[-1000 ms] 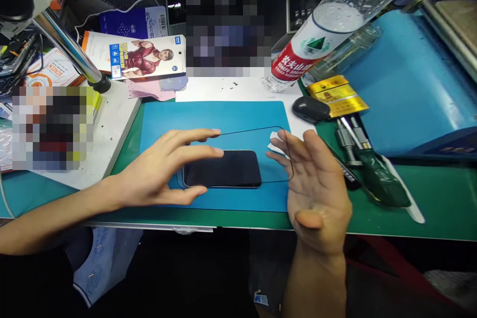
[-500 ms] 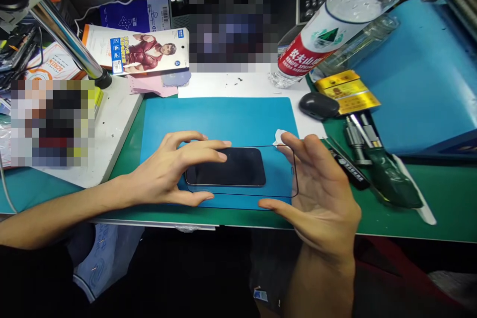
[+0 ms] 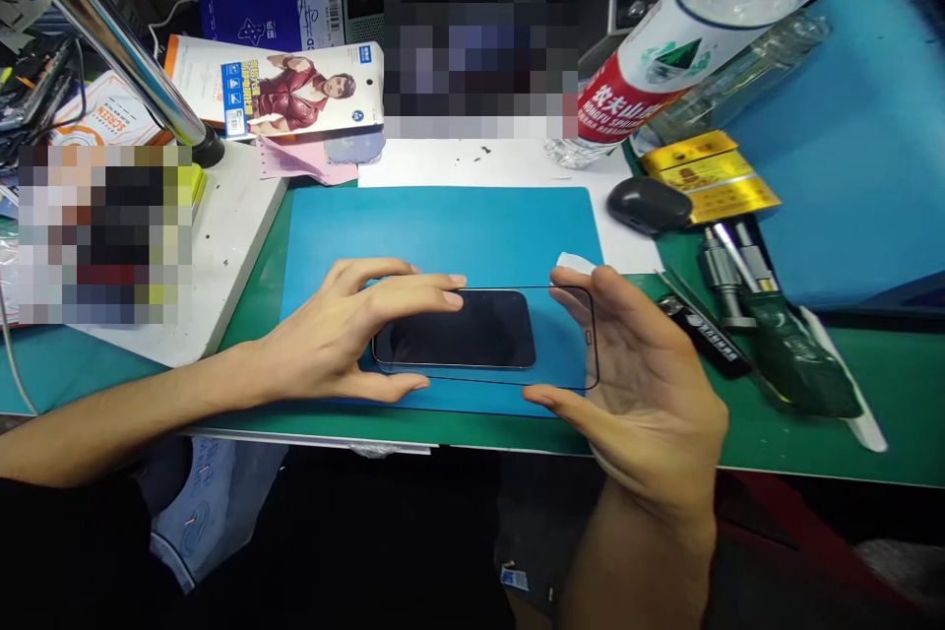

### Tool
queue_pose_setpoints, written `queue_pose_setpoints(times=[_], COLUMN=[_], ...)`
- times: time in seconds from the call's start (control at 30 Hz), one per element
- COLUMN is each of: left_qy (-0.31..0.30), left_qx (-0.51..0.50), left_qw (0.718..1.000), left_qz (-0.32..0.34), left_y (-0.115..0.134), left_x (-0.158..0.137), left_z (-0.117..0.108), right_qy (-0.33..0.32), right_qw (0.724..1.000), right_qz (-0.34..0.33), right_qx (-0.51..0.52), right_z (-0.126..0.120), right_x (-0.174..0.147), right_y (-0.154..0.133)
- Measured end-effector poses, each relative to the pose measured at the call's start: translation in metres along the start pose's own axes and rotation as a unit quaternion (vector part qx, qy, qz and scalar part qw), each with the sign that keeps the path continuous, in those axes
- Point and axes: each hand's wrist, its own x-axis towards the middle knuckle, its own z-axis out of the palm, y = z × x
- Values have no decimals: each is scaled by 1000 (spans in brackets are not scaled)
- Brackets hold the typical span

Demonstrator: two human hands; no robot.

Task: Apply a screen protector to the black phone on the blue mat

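Note:
A clear glass screen protector (image 3: pixel 562 345) with a thin black border is held level above a black-faced phone (image 3: pixel 472 330). The phone lies on a blue mat (image 3: pixel 443 226), seen through the glass. My right hand (image 3: pixel 650 374) grips the glass's right end by its long edges, thumb on the near side and fingers on the far side. At the left end my left hand (image 3: pixel 354 335) has its thumb along the near edge and its fingers along the far edge, partly covering the phone. The gap between glass and phone is hard to judge.
A tilted water bottle (image 3: pixel 627 89), a black mouse-shaped case (image 3: pixel 650 205), a gold packet (image 3: pixel 713 179) and screwdrivers with a green handle (image 3: pixel 801 354) sit right. At left are a white board (image 3: pixel 243 236), a metal lamp post (image 3: pixel 140 69) and a printed package (image 3: pixel 302 89).
The whole scene shifts slightly in view as the head moves. Both hands keep nearly the same pose, and the glass stays above the phone with little change.

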Motion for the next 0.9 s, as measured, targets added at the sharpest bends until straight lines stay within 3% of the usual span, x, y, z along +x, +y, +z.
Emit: queue_pose_setpoints(times=[0.17, 0.33, 0.47, 0.9], left_qy=[-38, -28, -38, -62], left_qx=[31, 75, 89, 131], left_qw=[998, 996, 993, 988], left_qz=[-25, -41, -63, -44], left_y=[-1, -2, -4, -5], left_x=[-1, -2, -4, -7], left_z=[2, 4, 2, -1], right_qy=[18, 28, 13, -40], right_qw=[1000, 999, 999, 994], right_qz=[-16, 12, 32, 87], right_qx=[-4, -11, -33, -47], right_z=[-1, 1, 1, -1], right_x=[2, 4, 6, 6], right_y=[3, 6, 6, 1])
